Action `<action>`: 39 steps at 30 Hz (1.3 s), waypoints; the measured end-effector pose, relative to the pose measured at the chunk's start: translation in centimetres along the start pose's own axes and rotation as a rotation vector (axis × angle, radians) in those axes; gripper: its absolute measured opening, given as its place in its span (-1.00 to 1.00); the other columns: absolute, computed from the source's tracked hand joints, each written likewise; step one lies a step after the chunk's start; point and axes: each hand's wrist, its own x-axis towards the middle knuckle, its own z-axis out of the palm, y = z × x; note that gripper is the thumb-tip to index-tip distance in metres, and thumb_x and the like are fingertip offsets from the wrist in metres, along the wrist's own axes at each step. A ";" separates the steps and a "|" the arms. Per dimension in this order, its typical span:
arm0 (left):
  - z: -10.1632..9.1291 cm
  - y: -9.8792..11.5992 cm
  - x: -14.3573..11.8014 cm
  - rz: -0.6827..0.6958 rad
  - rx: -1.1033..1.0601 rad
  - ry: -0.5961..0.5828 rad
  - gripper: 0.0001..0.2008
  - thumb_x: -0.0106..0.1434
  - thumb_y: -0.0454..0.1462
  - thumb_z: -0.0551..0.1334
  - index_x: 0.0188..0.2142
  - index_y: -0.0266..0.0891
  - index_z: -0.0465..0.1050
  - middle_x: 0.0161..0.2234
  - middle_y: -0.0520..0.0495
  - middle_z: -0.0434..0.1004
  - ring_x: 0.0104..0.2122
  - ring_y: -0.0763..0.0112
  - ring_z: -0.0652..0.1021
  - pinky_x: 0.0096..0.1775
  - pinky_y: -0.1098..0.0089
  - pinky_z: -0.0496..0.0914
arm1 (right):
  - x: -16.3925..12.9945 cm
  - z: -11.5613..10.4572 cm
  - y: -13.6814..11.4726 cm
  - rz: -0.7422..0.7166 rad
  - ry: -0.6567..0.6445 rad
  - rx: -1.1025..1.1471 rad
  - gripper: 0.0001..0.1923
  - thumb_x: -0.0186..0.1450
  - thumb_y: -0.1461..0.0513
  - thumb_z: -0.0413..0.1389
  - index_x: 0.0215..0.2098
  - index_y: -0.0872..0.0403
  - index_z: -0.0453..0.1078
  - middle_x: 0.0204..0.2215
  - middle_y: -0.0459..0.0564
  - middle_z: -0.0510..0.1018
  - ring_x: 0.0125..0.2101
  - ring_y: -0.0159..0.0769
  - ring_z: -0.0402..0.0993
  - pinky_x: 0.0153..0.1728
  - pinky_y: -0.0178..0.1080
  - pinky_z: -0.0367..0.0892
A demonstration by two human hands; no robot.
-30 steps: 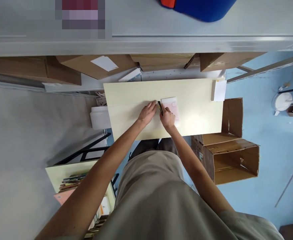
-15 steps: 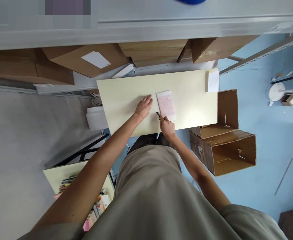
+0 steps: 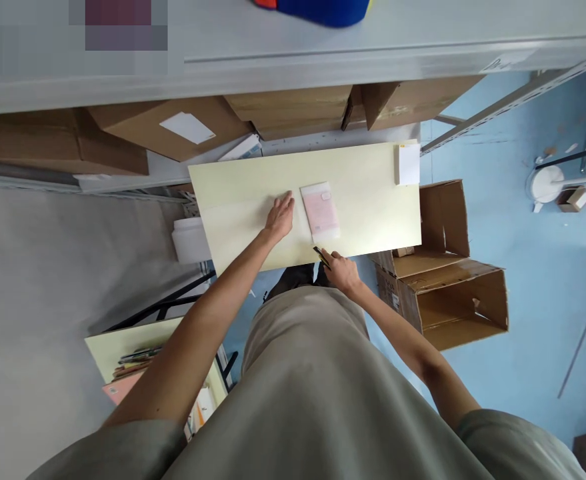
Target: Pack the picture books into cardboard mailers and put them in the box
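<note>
A pink packet in a clear, white-edged wrapper [image 3: 321, 212] lies flat on the pale yellow tabletop [image 3: 373, 213]. Just left of it my left hand [image 3: 279, 217] rests on the table, its fingers stretched out and holding nothing. My right hand [image 3: 341, 271] is closed around a black and yellow utility knife [image 3: 321, 257] at the table's near edge. The knife's tip points up and left, a little below the packet and apart from it. Whether its blade is out is too small to tell.
A small white box [image 3: 409, 165] sits at the table's far right corner. Cardboard boxes [image 3: 293, 113] fill the shelf behind. Open cartons [image 3: 463, 303] stand on the floor at right. On the left are a white bin [image 3: 191, 240] and a side table [image 3: 103, 347] with stacked items.
My right hand has drawn back from the packet's lower edge toward me, with the knife in it. My left hand stays flat beside the packet. The camera view has shifted slightly.
</note>
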 end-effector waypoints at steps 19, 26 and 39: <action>-20.9 29.7 7.4 0.530 -0.220 0.710 -0.58 0.69 -0.19 0.12 0.40 -0.19 0.52 0.35 -0.24 0.63 0.36 0.15 0.60 0.42 0.17 0.45 | 3.4 -35.6 11.9 -0.419 1.138 0.240 -0.45 0.51 0.04 0.16 0.39 0.02 0.28 0.12 0.26 0.64 0.03 0.21 0.67 0.03 0.16 0.60; -24.7 31.8 8.5 0.498 -0.174 0.724 -0.56 0.66 -0.24 0.14 0.43 -0.17 0.50 0.35 -0.24 0.62 0.27 0.16 0.65 0.37 0.18 0.49 | 7.7 -44.0 10.4 -0.261 1.002 -0.030 -0.64 0.58 0.18 0.10 0.26 0.14 0.47 0.26 0.42 0.51 0.09 0.19 0.59 0.12 0.15 0.52; -2.4 14.9 -1.8 -0.342 -0.325 0.231 -0.52 0.43 -0.39 0.28 0.31 -0.28 0.60 0.25 -0.34 0.70 0.20 -0.01 0.71 0.33 0.07 0.53 | 9.2 -29.8 12.3 -0.551 1.247 0.347 -0.63 0.70 0.03 -0.07 0.19 -0.04 0.50 0.11 0.22 0.57 0.16 0.05 0.52 0.30 0.23 0.45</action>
